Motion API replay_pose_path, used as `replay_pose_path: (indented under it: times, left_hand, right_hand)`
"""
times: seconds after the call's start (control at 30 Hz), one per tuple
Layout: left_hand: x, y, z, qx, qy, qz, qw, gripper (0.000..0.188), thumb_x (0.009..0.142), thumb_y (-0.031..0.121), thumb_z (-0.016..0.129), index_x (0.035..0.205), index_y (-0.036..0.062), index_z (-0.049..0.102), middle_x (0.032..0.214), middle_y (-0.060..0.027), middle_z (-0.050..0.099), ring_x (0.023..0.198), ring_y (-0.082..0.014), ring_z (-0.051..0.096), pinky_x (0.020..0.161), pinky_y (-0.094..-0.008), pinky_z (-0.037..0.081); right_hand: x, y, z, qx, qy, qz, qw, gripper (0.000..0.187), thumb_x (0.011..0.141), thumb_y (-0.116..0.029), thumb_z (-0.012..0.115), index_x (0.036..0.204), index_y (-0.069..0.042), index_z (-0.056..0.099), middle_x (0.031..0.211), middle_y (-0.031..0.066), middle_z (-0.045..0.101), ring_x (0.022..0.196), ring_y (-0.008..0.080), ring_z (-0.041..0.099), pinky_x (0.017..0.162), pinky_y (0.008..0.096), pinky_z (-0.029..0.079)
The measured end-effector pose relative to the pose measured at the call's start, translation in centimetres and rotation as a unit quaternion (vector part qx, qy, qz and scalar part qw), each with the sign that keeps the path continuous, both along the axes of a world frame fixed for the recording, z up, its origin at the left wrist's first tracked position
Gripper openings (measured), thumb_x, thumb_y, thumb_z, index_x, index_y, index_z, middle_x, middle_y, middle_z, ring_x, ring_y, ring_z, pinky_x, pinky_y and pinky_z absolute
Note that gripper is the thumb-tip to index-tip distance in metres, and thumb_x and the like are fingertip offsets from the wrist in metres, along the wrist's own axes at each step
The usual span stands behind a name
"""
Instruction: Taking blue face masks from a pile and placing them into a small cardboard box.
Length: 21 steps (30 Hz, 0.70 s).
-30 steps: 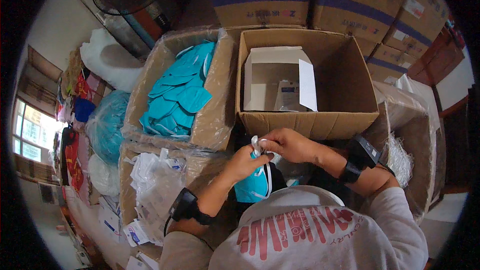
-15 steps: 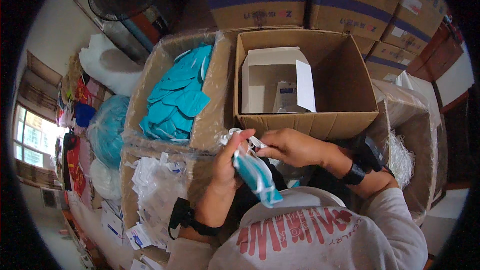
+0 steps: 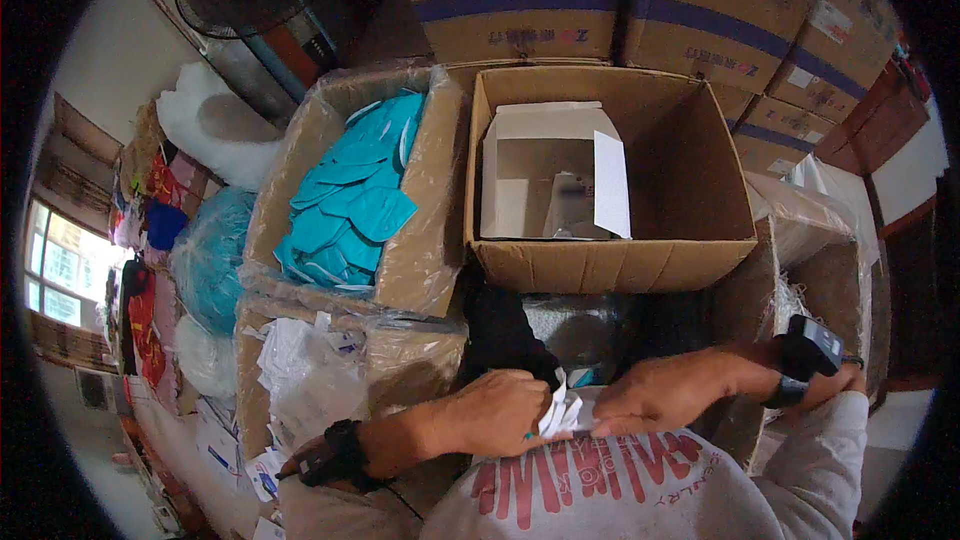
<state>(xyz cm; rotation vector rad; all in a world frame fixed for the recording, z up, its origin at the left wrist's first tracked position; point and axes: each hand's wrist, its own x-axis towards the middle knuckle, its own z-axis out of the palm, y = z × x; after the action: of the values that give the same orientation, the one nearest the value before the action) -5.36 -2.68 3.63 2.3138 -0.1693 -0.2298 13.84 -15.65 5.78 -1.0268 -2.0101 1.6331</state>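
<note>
while clutching white strips (image 3: 560, 416) in left hand (image 3: 500, 410), beside right hand (image 3: 648, 398) (grip unclear) | gathering, seemingly | likely calls for steadying

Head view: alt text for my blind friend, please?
A person's left hand holds white straps before the chest, the right hand beside them. Beyond are an open carton holding a smaller box and, left of it, heaped teal masks.

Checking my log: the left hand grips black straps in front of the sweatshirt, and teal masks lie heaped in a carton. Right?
The colour is wrong: the head view shows the left hand gripping white straps, not black. The rest stands.
</note>
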Motion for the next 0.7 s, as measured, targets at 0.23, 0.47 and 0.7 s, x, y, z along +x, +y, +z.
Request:
replay_pose_path:
  times: [0.23,0.47,0.7]
  left_hand:
    - [0.1,0.1,2.0,0.030,-0.078,-0.040,0.996,0.026,0.074,0.033,0.060,0.079,0.0081,0.055,0.067,-0.0079,0.049,0.060,-0.0262,0.047,0.057,-0.0361,0.038]
    - [2.5,2.3,-0.5,-0.068,-0.021,0.225,0.972,0.022,0.084,0.027,0.049,0.085,0.0055,0.057,0.072,-0.0168,0.057,0.067,-0.0354,0.055,0.058,-0.0419,0.042]
    - [2.4,2.7,-2.1,-0.176,-0.021,0.247,0.953,0.024,0.086,0.027,0.046,0.091,0.0055,0.057,0.072,-0.0162,0.058,0.066,-0.0346,0.056,0.057,-0.0377,0.043]
  right_hand:
    - [1.1,-0.4,1.4,-0.118,0.057,0.006,0.991,0.030,0.092,-0.027,0.037,0.092,-0.001,0.051,0.077,0.0101,0.051,0.068,0.0210,0.050,0.063,0.0335,0.042]
    - [0.8,3.5,-2.7,-0.341,0.213,-0.230,0.886,0.046,0.091,-0.044,0.031,0.094,-0.006,0.056,0.068,-0.0013,0.050,0.052,0.0043,0.033,0.044,0.0182,0.026]
    - [1.0,4.5,-3.8,-0.339,0.256,-0.277,0.862,0.049,0.090,-0.048,0.029,0.086,-0.006,0.054,0.065,-0.0003,0.048,0.050,0.0050,0.032,0.042,0.0190,0.025]
